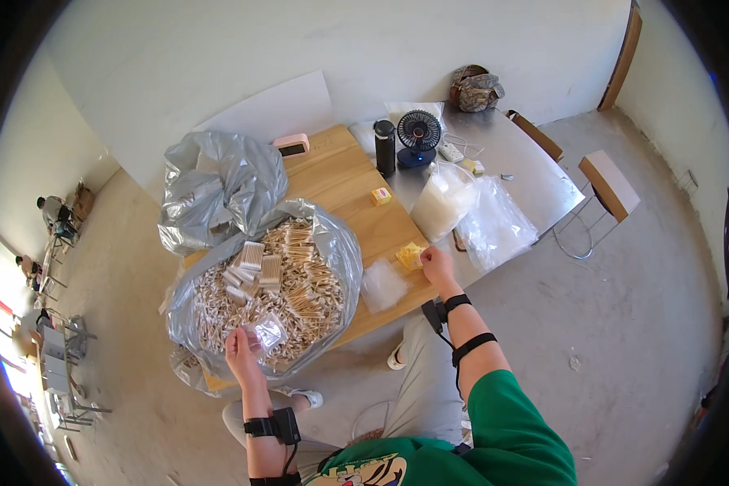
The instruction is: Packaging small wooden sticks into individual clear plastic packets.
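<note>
My left hand (241,355) is closed in a pinch on a small clear plastic bag (269,330). The bag hangs over the near side of a heap of cotton swabs (316,279), which fills a large grey plastic sack (347,251) with its mouth spread wide. A few neat bundles of swabs (252,256) lie on top of the loose ones. At the table's right edge my right hand (438,267) has its fingers closed beside a small pile of yellow printed slips (410,255). Whatever its fingertips hold is hidden. A stack of clear small bags (383,285) lies between the sack and that hand.
A second grey sack (219,190) stands behind the first on the wooden table (320,174). Nearby are a yellow-and-white small box (381,196), a black bottle (385,148), a fan (419,138) and clear plastic bags (494,223). A stool (609,186) stands at right.
</note>
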Demonstrator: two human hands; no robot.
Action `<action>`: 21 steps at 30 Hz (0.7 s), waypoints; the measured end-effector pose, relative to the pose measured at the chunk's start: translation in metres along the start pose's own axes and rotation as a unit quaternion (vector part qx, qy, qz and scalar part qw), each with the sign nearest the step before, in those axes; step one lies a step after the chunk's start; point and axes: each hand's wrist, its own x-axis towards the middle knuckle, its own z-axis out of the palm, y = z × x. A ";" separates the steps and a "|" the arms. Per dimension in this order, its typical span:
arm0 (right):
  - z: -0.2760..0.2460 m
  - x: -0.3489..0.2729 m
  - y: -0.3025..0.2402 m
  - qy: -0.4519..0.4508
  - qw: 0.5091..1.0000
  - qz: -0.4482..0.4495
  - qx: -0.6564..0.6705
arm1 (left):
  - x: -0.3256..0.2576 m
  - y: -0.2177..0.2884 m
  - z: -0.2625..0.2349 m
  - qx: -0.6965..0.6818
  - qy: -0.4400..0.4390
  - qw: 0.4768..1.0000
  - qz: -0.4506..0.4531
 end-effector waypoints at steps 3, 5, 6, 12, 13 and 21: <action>0.000 0.000 -0.009 -0.031 0.995 -0.028 -0.093 | -0.005 0.006 0.012 -0.006 -0.016 1.000 -0.005; -0.003 -0.005 -0.018 -0.023 0.994 -0.019 -0.106 | -0.009 0.008 0.023 -0.032 -0.032 0.999 -0.016; -0.005 -0.009 -0.027 -0.012 0.993 -0.010 -0.120 | -0.011 0.008 0.027 -0.031 -0.027 0.999 -0.015; -0.025 -0.073 -0.111 -0.075 0.971 -0.107 0.201 | -0.038 0.015 0.074 -0.046 -0.124 0.990 -0.055; -0.019 -0.093 -0.123 -0.126 0.938 -0.070 0.314 | -0.041 0.015 0.079 -0.055 -0.149 0.985 -0.061; -0.002 -0.176 -0.165 -0.304 0.776 0.057 0.549 | -0.054 0.011 0.073 0.000 -0.207 0.977 -0.044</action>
